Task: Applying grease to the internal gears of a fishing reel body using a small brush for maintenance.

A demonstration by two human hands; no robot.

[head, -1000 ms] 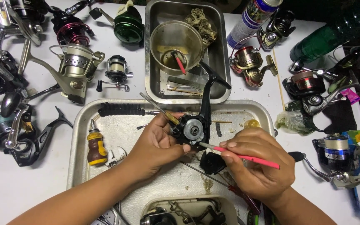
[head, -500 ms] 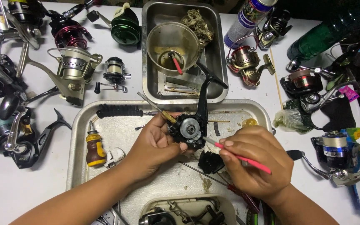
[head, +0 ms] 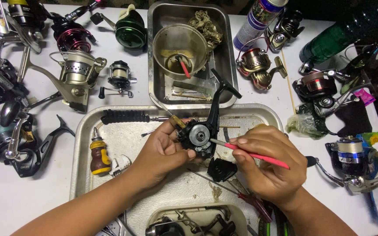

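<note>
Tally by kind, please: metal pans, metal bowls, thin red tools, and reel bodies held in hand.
Metal pans: 3
Metal bowl: 1
Thin red tools: 2, one in the right hand, one in the bowl
Black reel body, held in the left hand: 1
Total: 7

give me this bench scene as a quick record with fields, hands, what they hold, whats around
left hand: grips a black reel body over the metal tray
right hand: holds a red-handled brush, tip at the reel body's open side
on tray: stubby screwdriver, black grip handle, loose black part
behind: steel pan holding a metal bowl
around: spray can, green bottle, many fishing reels on the white table
</note>
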